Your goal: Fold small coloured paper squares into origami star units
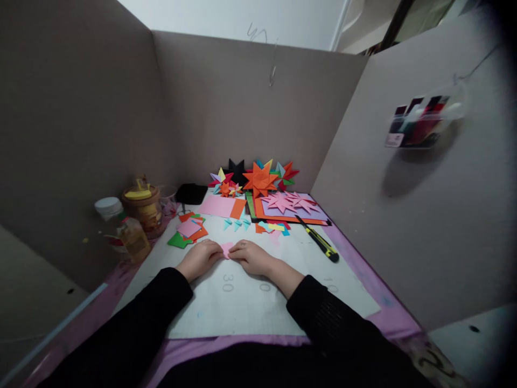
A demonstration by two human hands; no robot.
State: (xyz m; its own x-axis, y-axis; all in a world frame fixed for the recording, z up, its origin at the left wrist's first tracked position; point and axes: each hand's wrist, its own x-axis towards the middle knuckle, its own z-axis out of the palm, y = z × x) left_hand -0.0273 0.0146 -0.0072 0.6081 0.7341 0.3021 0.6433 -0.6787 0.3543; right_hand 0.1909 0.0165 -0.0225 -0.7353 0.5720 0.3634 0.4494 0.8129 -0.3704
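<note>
My left hand [201, 257] and my right hand [252, 256] rest side by side on a white cutting mat [242, 307], fingertips meeting on a small pink paper piece [226, 249] pressed flat between them. Both hands grip its edges. Just beyond lie several small teal folded triangles [237, 223]. A stack of pink, orange and green paper squares [186, 231] sits to the left of my left hand.
Folded paper stars [258, 178] stand at the back, with pink stars on coloured sheets [288, 203]. A yellow-black utility knife [321, 242] lies to the right. A glue bottle [131, 234] and jars [143, 207] stand at left. Cardboard walls enclose the desk.
</note>
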